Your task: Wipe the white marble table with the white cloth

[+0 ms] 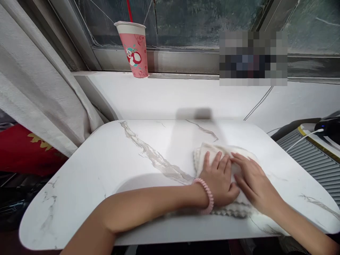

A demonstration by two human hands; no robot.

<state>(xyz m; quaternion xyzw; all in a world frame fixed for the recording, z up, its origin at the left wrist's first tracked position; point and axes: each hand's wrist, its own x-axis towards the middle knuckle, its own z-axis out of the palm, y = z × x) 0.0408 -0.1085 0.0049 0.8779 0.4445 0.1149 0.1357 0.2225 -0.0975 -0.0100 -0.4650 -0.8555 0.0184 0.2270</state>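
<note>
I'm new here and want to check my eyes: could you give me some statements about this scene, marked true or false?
1. The left hand and right hand rest on a white cloth. True.
2. A bracelet circles the right hand's wrist. False: it circles the left's.
3. A pink cup with a red straw stands by the window. True.
4. The tabletop is plain black. False: it is white with veins.

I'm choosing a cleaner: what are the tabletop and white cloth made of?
The tabletop looks like smooth stone or laminate, given its marble-like veining. The white cloth seems soft, matte textile, perhaps microfiber, judging by its bumpy edges.
</note>
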